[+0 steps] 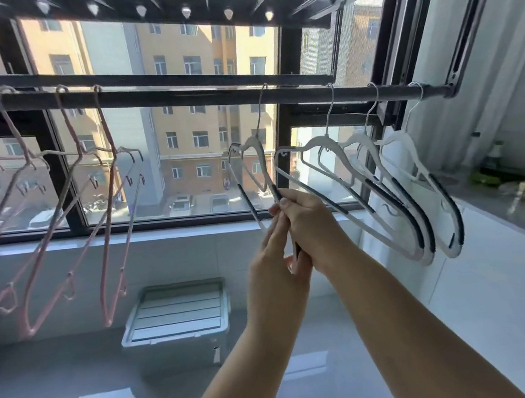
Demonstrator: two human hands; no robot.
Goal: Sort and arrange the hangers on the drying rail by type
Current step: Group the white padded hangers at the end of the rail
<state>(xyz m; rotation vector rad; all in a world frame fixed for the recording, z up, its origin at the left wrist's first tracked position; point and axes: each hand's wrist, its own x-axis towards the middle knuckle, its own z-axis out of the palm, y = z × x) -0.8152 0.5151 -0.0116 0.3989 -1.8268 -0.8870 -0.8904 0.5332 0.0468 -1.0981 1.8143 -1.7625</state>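
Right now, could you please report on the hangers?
Left hand, right hand both gripping middle white hanger, hooked on rail. Pink hangers left, white hangers right. Nothing blocking.

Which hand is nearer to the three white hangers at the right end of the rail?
Right. The right hand grips a separate hanger just left of the three white hangers; the left hand touches that hanger further left and lower.

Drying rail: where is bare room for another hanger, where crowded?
Bare stretch of drying rail between the rightmost pink hanger and the white hanger gripped by the right hand. Crowded at the right end, where three white hangers overlap.
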